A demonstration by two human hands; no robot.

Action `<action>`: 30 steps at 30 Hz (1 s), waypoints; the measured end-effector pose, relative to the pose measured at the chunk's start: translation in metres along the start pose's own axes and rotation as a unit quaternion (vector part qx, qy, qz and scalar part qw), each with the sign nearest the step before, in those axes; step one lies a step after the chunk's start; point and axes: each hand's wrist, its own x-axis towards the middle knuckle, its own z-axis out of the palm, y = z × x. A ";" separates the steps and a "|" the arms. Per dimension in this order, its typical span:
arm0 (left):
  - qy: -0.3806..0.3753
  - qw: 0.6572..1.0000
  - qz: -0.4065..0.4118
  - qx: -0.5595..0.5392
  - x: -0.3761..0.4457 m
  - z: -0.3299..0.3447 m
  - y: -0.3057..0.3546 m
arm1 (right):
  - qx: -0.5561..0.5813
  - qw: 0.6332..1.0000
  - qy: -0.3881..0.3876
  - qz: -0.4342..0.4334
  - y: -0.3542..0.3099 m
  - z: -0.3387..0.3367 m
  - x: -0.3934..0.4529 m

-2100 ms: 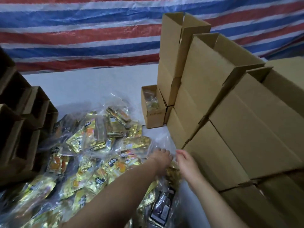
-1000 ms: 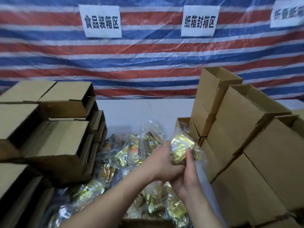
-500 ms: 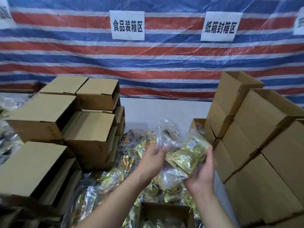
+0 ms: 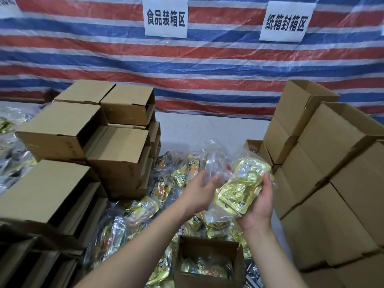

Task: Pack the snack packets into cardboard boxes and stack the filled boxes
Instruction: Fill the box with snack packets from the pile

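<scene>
Since half a second ago both hands have come a little higher over the open box, and the clear bag of gold packets now lies flatter across my right palm.

My right hand (image 4: 258, 206) cups that bag of snack packets (image 4: 239, 190) from below, palm up, with the thumb curled over its right edge and the fingers wrapped under it. My left hand (image 4: 199, 192) is spread and relaxed, palm turned up, its fingertips touching the loose clear plastic at the bag's left side; I cannot tell whether they pinch the film. The bag hangs above the open box (image 4: 207, 265), which sits just below my forearms and already holds some packets.

Around the open box, a heap of loose snack packets (image 4: 145, 210) covers the white desk (image 4: 207, 127), running from beside the box up toward the wall. Left of the open box stands a left stack of cardboard boxes (image 4: 116, 154), several layers high. Right of it rises a taller right stack of cardboard boxes (image 4: 332, 163), the top ones open. Beyond the open box, behind the desk, hangs a red, white and blue striped tarp (image 4: 207, 63) with two white paper signs (image 4: 165, 17) printed in black characters.
</scene>
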 end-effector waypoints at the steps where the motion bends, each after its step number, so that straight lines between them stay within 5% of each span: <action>1: -0.006 1.000 -0.016 -0.019 -0.002 0.000 -0.006 | 0.003 1.000 0.000 0.003 0.000 0.001 0.000; 5: -0.023 0.997 -0.054 -0.055 -0.014 -0.009 -0.048 | -0.117 0.992 0.043 0.003 -0.011 0.004 -0.003; 8: -0.049 0.991 -0.051 0.115 -0.028 -0.023 -0.100 | -0.328 0.943 0.063 0.007 -0.016 -0.001 -0.009; 12: -0.123 0.964 -0.114 0.206 -0.046 -0.025 -0.159 | -0.597 0.801 -0.042 -0.009 -0.006 -0.011 -0.024; 18: -0.121 0.976 -0.162 0.082 -0.055 -0.014 -0.176 | -0.806 0.523 -0.236 0.143 0.043 -0.028 -0.036; 22: -0.098 0.981 -0.161 0.036 -0.059 -0.010 -0.177 | -0.834 0.436 -0.237 0.242 0.067 -0.058 -0.030; 30: -0.081 0.985 -0.149 0.045 -0.062 -0.002 -0.187 | -0.806 0.408 -0.246 0.352 0.103 -0.106 -0.026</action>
